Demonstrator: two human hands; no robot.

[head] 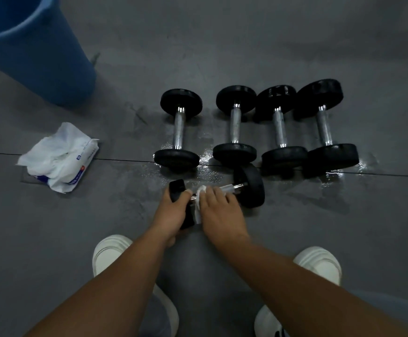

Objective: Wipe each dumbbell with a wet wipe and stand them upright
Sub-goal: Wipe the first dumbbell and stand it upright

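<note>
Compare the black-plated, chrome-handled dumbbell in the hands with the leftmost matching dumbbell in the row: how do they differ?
The held dumbbell lies sideways; the leftmost row dumbbell stands upright on one plate. The left hand grips the held one's plate and the right hand holds a white wipe on its handle; the row one is untouched. Both have black round plates and chrome handles.

Views: one, head-worn, wide-angle.
Facing: forward and steeply down at the floor (295, 45).
Nearness: close above the work; left hand (173, 215) and right hand (220, 212) just below centre.
Edges: bucket (35, 52) cut off top left; left shoe (108, 251) and right shoe (319, 263) near the bottom.
</note>
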